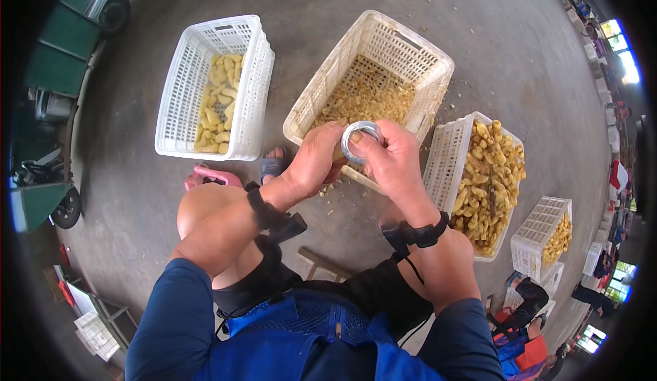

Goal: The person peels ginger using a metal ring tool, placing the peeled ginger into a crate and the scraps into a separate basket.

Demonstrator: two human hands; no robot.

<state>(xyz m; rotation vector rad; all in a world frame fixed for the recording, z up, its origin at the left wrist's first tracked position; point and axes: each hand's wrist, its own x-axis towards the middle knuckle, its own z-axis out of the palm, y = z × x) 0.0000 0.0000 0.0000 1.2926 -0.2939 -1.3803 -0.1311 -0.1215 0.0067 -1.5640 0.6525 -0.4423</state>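
Observation:
Above the near rim of the middle crate [306,88], my two hands meet. My right hand [395,161] is closed around a silver metal ring [347,150], its thumb lying across the ring's opening. My left hand [313,161] is closed just beside it, on a yellowish ginger root [338,153] that the fingers mostly hide. Pale brown peelings [373,99] cover the bottom of the middle crate. Pale, peeled ginger [220,100] lies in the white crate [171,122] on the left. Darker, knobbly ginger [484,186] fills the crate [446,150] on the right.
A smaller crate of ginger [535,239] stands farther right. A pink object [209,176] and a sandalled foot [274,164] are near my left knee. A green vehicle [58,59] stands at the far left. Another person [527,343] sits at the lower right.

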